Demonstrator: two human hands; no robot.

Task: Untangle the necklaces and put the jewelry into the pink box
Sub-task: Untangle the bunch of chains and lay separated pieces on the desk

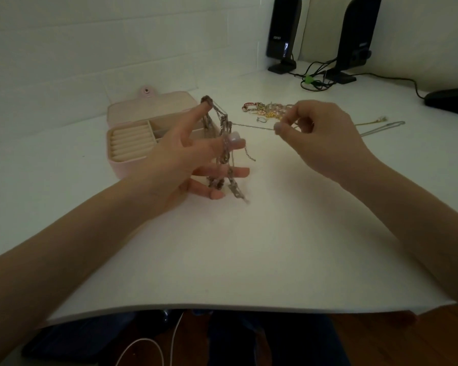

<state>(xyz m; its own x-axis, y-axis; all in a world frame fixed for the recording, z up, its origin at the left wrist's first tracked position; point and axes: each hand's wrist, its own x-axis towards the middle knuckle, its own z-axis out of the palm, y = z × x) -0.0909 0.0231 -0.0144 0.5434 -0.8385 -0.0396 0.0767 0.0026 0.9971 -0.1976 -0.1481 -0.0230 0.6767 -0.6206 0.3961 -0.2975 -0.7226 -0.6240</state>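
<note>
My left hand (185, 159) is raised above the white table (249, 247) with its fingers spread, and a tangle of chunky silver chain necklaces (224, 151) hangs looped over the index finger and thumb. A thin chain (251, 127) runs taut from that tangle to my right hand (320, 138), which pinches it between thumb and fingertips. Behind my left hand stands the pink jewelry box (132, 138), lid open, cream ring rolls and compartments showing. A pile of colourful jewelry (267, 110) lies behind the right hand. Thin gold and silver chains (381, 125) trail right on the table.
Two black speakers (284, 35) (354, 40) stand at the back right with a bundle of black cables (315, 77). A dark mouse (450, 100) lies at the far right edge. A white wall runs behind the box. White cables lie on the floor under the table's front edge.
</note>
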